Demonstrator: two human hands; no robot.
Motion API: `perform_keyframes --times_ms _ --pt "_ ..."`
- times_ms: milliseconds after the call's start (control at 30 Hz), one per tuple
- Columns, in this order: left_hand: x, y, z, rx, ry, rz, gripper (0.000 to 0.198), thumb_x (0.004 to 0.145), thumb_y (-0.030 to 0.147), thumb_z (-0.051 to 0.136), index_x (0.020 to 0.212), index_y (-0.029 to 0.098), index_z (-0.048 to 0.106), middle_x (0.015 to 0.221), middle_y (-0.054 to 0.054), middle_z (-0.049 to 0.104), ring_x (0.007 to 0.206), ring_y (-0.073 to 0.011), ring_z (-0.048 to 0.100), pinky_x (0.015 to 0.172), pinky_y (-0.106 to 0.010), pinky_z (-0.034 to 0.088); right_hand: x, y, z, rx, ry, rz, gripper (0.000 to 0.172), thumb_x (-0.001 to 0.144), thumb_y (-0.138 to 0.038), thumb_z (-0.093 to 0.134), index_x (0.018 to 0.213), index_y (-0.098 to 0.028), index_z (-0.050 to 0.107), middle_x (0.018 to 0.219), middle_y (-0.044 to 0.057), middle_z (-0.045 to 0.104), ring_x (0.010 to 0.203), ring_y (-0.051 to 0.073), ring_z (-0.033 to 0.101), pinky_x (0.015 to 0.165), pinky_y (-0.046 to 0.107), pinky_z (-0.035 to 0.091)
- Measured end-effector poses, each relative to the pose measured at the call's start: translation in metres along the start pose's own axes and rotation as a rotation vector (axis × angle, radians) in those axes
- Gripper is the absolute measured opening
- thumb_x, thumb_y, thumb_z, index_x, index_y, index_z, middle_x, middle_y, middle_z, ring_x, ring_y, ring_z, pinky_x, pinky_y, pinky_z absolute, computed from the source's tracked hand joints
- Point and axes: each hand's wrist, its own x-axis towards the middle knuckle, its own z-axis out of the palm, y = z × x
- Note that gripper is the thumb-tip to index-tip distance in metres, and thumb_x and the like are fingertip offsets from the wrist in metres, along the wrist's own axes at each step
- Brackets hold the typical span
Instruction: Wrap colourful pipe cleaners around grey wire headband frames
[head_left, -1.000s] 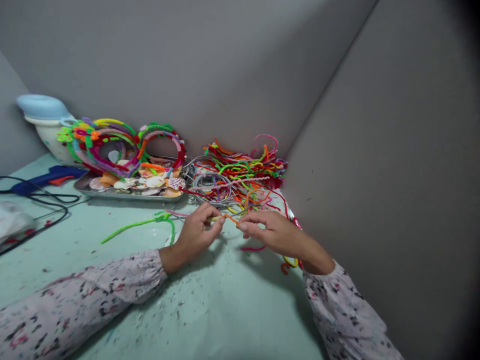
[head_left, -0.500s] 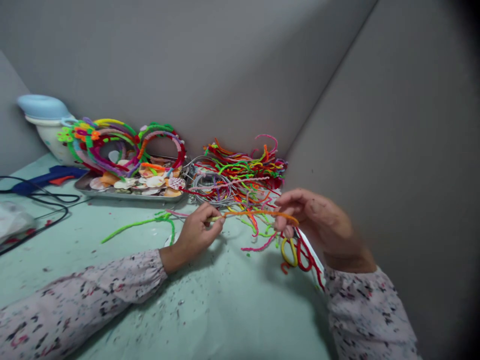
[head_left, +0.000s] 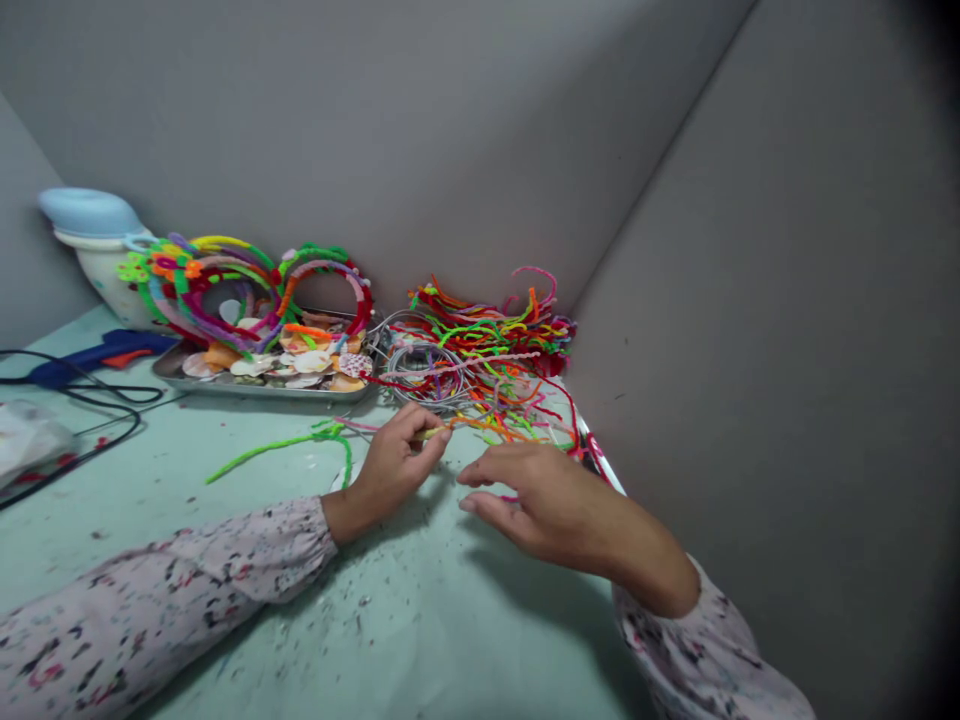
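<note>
My left hand (head_left: pixel 395 462) rests on the pale green table (head_left: pixel 420 630) and pinches the end of an orange pipe cleaner (head_left: pixel 480 424) that runs right toward the pile. My right hand (head_left: pixel 547 500) hovers just right of it, palm down, fingers stretched out and holding nothing. A bright green pipe cleaner (head_left: pixel 277 448) lies on the table left of my left hand. A tangled heap of coloured pipe cleaners (head_left: pixel 491 345) sits in the corner behind both hands.
A metal tray (head_left: pixel 255 388) holds shells and pipe-cleaner-wrapped hoops (head_left: pixel 247 290). Coiled grey wire (head_left: pixel 424 370) lies beside it. A blue glue gun (head_left: pixel 90 352) with black cable, a white and blue pot (head_left: pixel 94 240) and grey partition walls bound the left, back and right.
My right hand drew the orange pipe cleaner out to the right, then let go and came back down near my left hand with fingers spread. My left hand stayed put.
</note>
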Motion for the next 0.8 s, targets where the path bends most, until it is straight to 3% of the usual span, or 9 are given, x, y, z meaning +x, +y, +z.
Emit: perform_keyframes --times_ms 67,167,300,400,800 --pt "0.0 0.0 0.0 -0.007 0.0 0.003 0.015 0.09 0.027 0.053 0.08 0.017 0.057 0.08 -0.001 0.053 0.073 -0.0129 0.05 0.064 -0.026 0.039 0.004 0.012 0.012 -0.073 -0.026 0.09 0.019 0.086 -0.023 0.061 0.103 -0.022 0.068 0.095 0.007 0.073 0.086 0.022 0.067 0.077 0.034 0.048" --pt "0.0 0.0 0.001 -0.019 -0.021 0.009 0.014 0.091 0.026 0.052 0.082 0.017 0.058 0.081 -0.001 0.052 0.074 -0.0129 0.05 0.066 -0.026 0.039 0.011 0.025 0.021 -0.158 0.117 0.152 0.022 0.088 -0.022 0.057 0.108 -0.019 0.066 0.1 0.009 0.072 0.095 0.024 0.065 0.084 0.038 0.048" --pt "-0.001 0.0 0.0 -0.035 -0.046 0.04 0.014 0.092 0.024 0.05 0.085 0.017 0.058 0.083 -0.001 0.052 0.076 -0.0128 0.05 0.069 -0.027 0.039 0.018 0.031 0.021 -0.184 0.312 0.144 0.023 0.089 -0.027 0.058 0.109 -0.018 0.066 0.104 0.01 0.07 0.101 0.024 0.063 0.09 0.039 0.047" --pt "-0.001 0.0 0.0 -0.04 -0.059 0.061 0.015 0.093 0.025 0.049 0.084 0.017 0.058 0.082 -0.001 0.053 0.076 -0.0132 0.05 0.069 -0.027 0.039 0.02 0.035 0.021 -0.164 0.384 0.108 0.021 0.087 -0.027 0.061 0.105 -0.018 0.067 0.106 0.01 0.069 0.105 0.024 0.061 0.094 0.04 0.046" --pt "-0.002 -0.001 0.002 -0.023 -0.116 0.164 0.014 0.091 0.019 0.051 0.09 0.015 0.064 0.079 -0.002 0.056 0.077 -0.0137 0.052 0.069 -0.028 0.04 0.026 0.044 0.034 0.08 0.292 0.158 0.013 0.087 -0.017 0.058 0.086 -0.017 0.07 0.087 0.004 0.072 0.085 0.017 0.064 0.08 0.03 0.045"
